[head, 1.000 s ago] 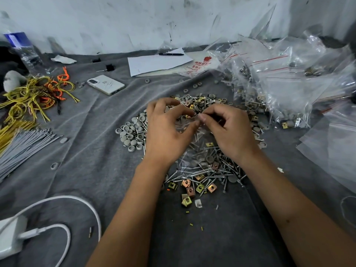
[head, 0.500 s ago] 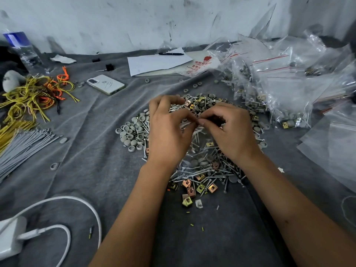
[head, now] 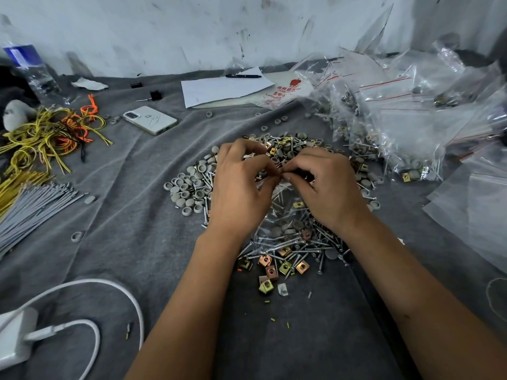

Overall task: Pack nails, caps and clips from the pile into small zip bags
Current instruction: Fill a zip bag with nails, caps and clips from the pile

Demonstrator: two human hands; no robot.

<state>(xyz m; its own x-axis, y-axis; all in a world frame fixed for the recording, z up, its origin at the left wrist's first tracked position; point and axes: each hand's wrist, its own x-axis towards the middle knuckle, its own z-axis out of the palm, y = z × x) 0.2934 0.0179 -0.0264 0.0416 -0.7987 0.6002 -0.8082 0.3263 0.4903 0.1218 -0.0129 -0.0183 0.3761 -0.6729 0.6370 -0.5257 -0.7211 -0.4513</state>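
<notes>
While both hands meet over the middle of the grey cloth (head: 131, 242), the left hand (head: 241, 193) and right hand (head: 326, 190) pinch the top edge of a small clear zip bag (head: 285, 215) between thumb and curled fingers, their fingertips touching at the bag's mouth. That bag hangs toward six o'clock from the pinch and seems to hold a few nails and caps, though glare on the plastic makes the contents hard to read. Under and around it spreads the pile (head: 285, 149) of nails, grey caps (head: 189, 190) at nine o'clock of the hands, and brass-coloured clips (head: 285, 267) at six o'clock. Filled bags (head: 384, 127) are heaped at two o'clock. A white phone (head: 151, 120) lies at eleven o'clock, yellow and orange ties (head: 46, 133) at ten o'clock, and a white charger (head: 16, 335) with its cable at seven o'clock.
</notes>
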